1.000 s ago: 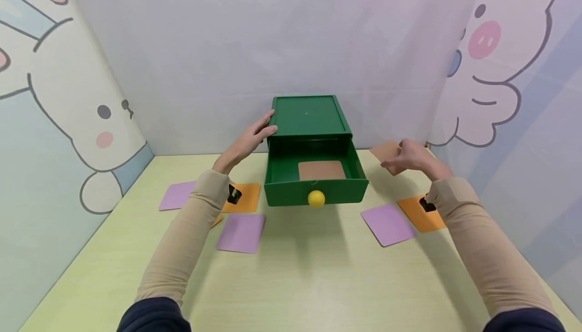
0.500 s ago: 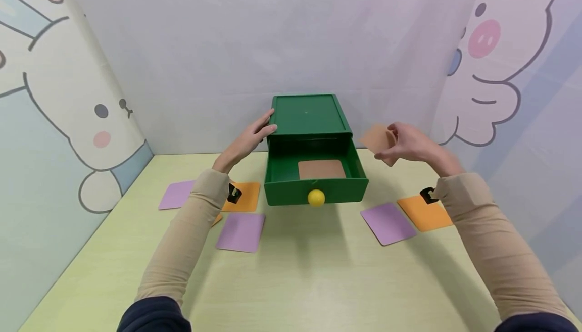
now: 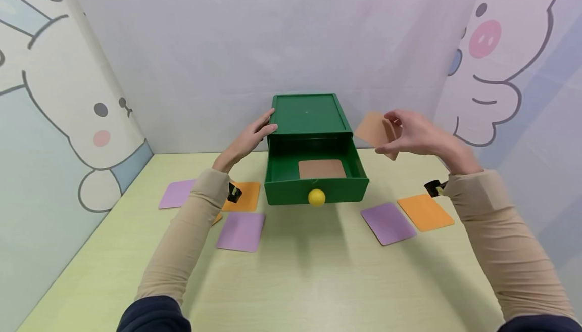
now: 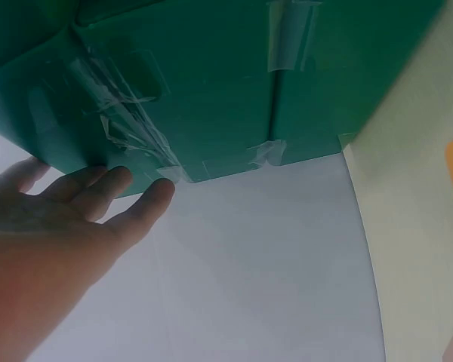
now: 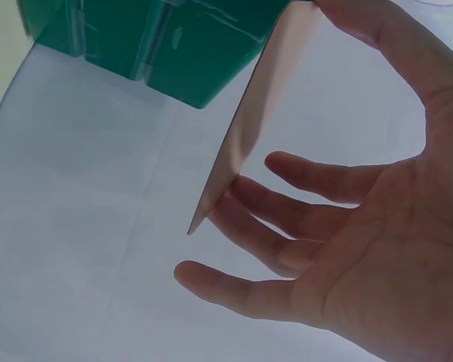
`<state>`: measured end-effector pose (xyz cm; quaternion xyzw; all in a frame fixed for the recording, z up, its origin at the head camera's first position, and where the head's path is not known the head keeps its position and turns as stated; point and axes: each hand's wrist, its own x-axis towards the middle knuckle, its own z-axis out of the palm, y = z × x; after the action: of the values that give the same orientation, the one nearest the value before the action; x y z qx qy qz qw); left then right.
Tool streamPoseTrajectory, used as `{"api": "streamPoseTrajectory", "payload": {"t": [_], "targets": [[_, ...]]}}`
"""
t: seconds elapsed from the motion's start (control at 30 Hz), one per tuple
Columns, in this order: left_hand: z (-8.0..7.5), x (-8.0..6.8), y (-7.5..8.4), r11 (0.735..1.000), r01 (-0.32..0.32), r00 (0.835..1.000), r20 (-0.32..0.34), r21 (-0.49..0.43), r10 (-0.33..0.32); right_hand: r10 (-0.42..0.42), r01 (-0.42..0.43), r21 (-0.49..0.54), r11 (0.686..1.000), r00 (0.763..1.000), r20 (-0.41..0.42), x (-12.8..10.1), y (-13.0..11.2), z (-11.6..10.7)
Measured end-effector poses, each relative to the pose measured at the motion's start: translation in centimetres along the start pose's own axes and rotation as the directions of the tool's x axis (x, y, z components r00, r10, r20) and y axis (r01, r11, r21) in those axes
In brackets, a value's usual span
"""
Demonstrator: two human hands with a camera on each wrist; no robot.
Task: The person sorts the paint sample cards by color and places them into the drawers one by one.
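Right hand (image 3: 411, 132) lifted brown card (image 3: 374, 129) higher, fingers pinching it; left hand (image 3: 247, 140) flat against green box (image 3: 309, 115).

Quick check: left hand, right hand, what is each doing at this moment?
Left hand: open, straight fingers resting against the green drawer box.
Right hand: pinching a tan card, held up beside the box.

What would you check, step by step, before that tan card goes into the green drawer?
1. Drawer open: ok, pulled out, yellow knob forward.
2. Card held: ok, right hand pinches the tan card above the table.
3. Box steadied: ok, left hand rests flat against its side.
4. Room inside: ok, one brown card lies flat on the drawer floor.
5. Card over the opening: not ok, it hangs right of the drawer.
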<state>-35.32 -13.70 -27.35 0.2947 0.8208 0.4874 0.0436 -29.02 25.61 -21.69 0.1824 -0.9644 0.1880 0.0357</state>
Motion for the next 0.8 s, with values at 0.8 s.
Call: {"api": "streamPoseTrajectory", "payload": {"t": [0.8], "targets": [[-0.1,-0.5,1.0,1.0,0.019,1.0,0.002,0.012,-0.019,-0.235,0.237,-0.043,0.971,0.971,0.038,0.0,-7.0,-0.1]]}}
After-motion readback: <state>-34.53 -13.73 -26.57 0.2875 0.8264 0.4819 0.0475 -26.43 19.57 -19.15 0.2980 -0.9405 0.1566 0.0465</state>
